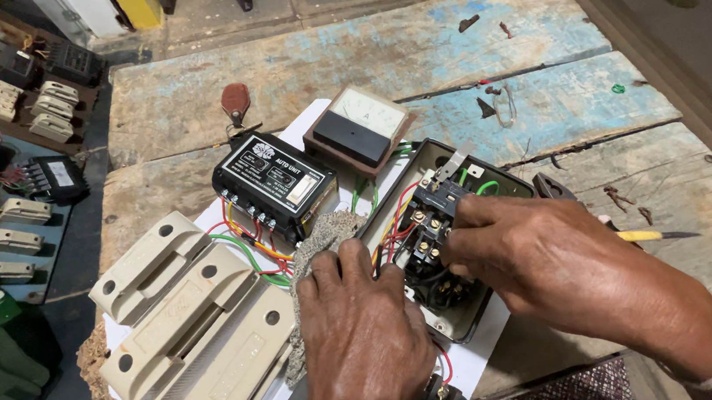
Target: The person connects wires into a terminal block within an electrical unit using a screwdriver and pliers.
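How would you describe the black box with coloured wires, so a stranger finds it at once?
On the white board lying on the worn blue wooden table, look just above the left hand. The black box sits there; unlike the pale meter beside it, coloured wires leave its front edge.

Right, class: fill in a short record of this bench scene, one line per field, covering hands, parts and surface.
Left hand: presses a grey cloth on the white board.
Right hand: fingertips on the contactor inside the open metal box.
Wiring: red, green and yellow wires run from the black unit.
Meter: behind the box.
Fuse holders: three, cream, at left.
Screwdriver: yellow handle, right of the hand.
Surface: worn wooden table.
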